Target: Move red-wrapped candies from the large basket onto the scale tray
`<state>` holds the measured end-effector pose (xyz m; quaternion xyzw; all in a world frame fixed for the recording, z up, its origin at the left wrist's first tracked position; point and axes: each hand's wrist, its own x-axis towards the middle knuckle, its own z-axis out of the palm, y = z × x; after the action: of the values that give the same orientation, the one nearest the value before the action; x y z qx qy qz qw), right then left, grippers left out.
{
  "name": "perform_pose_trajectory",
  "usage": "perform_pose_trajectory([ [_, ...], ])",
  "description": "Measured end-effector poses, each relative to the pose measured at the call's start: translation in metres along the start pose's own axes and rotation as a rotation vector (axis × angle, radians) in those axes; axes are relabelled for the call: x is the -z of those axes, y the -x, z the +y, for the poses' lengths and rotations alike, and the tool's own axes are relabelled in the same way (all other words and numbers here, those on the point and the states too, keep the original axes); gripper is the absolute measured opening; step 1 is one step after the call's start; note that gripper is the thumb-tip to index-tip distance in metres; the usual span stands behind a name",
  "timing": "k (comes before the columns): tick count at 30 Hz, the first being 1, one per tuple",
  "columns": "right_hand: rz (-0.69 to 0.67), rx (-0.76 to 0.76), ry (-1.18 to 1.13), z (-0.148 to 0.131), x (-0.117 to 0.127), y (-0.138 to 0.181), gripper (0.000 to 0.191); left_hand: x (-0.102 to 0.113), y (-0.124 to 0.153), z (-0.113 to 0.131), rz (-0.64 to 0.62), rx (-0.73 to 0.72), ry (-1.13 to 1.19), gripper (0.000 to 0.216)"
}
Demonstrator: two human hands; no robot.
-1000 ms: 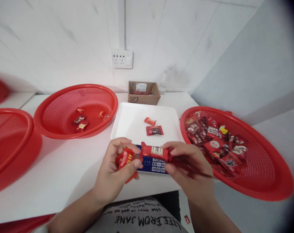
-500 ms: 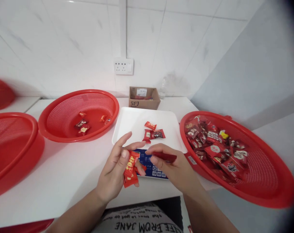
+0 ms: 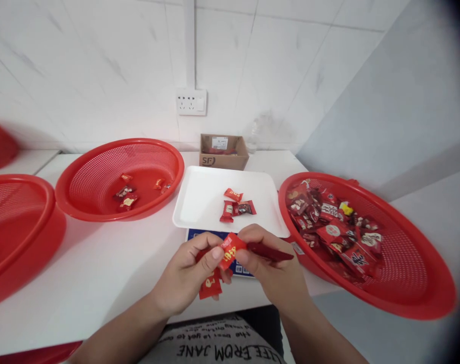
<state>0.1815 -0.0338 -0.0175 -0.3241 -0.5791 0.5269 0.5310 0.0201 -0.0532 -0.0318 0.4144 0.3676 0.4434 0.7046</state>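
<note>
Between both hands, in front of the scale, is a bright red candy packet (image 3: 231, 251) with gold lettering. My left hand (image 3: 190, 273) pinches its left side, and another red packet (image 3: 210, 284) hangs below in the same hand. My right hand (image 3: 275, 268) grips the packet's right end with thumb and forefinger, while a dark red packet (image 3: 271, 251) lies across that palm. Past the hands, a few wrapped candies (image 3: 226, 211) rest on the white weighing tray (image 3: 194, 197). The blue scale panel (image 3: 194, 233) is partly hidden by my hands.
To the right, a red basket (image 3: 415, 263) holds a heap of mixed packets. Another red basket (image 3: 89, 177) at the left has several candies in it, beside a third basket (image 3: 21, 227). A cardboard box (image 3: 230, 161) stands behind the tray, near the wall.
My hands have come together. The right thumb and forefinger now grip a bright red packet at the left hand's fingertips. The dark red packet is still in my right hand.
</note>
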Motion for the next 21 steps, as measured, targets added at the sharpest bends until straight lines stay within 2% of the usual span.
perform_pose_trajectory([
  [3,-0.121,-0.058,-0.137,0.002,0.0,0.002,0.027,-0.002,0.0,0.001,-0.045,0.065,0.065,0.036],
  [6,-0.169,-0.064,-0.111,0.003,0.0,0.004,0.033,-0.004,0.0,0.001,-0.081,0.073,0.121,0.034],
  [10,-0.136,0.03,-0.018,0.002,0.001,0.005,0.03,-0.006,0.001,0.0,-0.112,0.072,0.166,0.032],
  [17,-0.094,0.144,0.046,0.004,-0.001,0.003,0.03,-0.011,0.003,0.0,-0.097,0.168,0.237,0.036],
  [21,-0.081,0.121,0.034,0.008,-0.001,0.002,0.03,-0.011,0.001,0.001,-0.085,0.137,0.234,0.037],
])
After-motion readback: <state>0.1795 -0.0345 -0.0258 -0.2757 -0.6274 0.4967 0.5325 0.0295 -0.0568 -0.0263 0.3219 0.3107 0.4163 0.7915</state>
